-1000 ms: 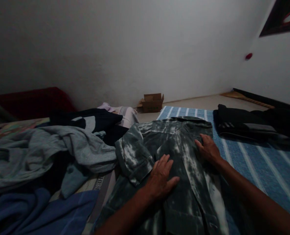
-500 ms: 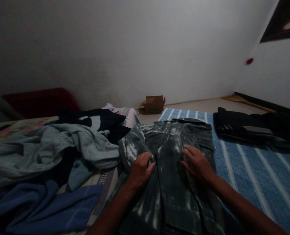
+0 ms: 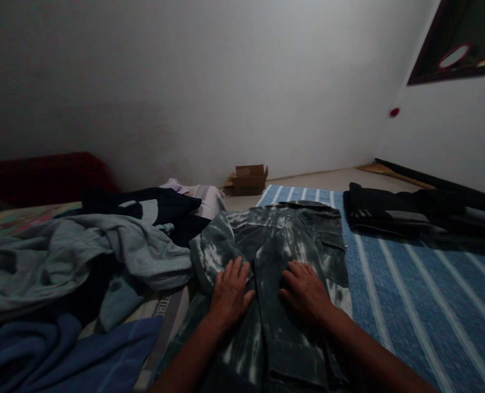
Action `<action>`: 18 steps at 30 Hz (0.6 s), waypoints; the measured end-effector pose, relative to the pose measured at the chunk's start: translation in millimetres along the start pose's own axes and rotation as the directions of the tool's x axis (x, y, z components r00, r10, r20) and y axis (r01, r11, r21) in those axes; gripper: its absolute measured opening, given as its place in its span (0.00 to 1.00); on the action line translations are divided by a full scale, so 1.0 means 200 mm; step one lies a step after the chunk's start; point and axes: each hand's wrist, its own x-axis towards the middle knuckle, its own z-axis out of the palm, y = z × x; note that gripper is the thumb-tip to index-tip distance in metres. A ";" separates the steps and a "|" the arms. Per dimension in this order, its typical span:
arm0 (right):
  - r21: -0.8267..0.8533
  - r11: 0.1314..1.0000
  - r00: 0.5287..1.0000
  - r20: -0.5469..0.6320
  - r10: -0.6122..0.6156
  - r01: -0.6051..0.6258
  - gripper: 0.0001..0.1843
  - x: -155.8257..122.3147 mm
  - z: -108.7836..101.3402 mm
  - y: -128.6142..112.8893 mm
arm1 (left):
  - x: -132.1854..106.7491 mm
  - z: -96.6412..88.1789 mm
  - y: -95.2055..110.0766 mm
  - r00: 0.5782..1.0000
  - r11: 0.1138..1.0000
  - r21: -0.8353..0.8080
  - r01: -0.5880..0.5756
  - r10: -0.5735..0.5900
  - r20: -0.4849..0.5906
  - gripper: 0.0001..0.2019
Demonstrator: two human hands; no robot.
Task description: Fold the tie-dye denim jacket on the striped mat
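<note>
A dark grey-green jacket (image 3: 279, 245) with pale bleached blotches lies spread in front of me, one sleeve (image 3: 277, 322) folded in along its middle. My left hand (image 3: 231, 289) rests on the cloth left of that sleeve, its fingers stretched out and lying flat. On the sleeve lies my right hand (image 3: 305, 286), palm down, fingers apart and slightly bent. Neither hand grips the fabric. Towards the right edge of the jacket a flap pocket (image 3: 332, 241) shows. My forearms cover part of the lower jacket.
To the left lie a rumpled grey garment (image 3: 144, 254), a blue garment (image 3: 103, 355) and a navy garment (image 3: 172, 202). Folded black clothes (image 3: 383, 213) sit on the blue striped mat (image 3: 393, 284) at right. A cardboard box (image 3: 249, 181) stands near the wall.
My left fingers have straightened from a pinch and now lie flat. My right hand has shifted inward onto the sleeve. The view has turned slightly right.
</note>
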 end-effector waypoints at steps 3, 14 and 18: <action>-0.021 0.999 0.998 -0.049 0.038 -0.039 0.13 -0.03 -0.03 0.01 | 0.01 0.00 -0.01 1.000 1.000 -0.005 -0.019 0.019 0.002 0.29; 0.078 0.833 0.834 -0.021 0.551 -0.548 0.21 -0.14 -0.12 0.16 | 0.01 0.01 -0.01 0.999 0.999 0.023 -0.030 0.030 -0.028 0.24; 0.226 0.750 0.779 0.073 0.623 -0.621 0.24 -0.15 -0.14 0.23 | 0.02 0.03 0.05 0.980 0.985 -0.044 -0.164 0.158 -0.120 0.21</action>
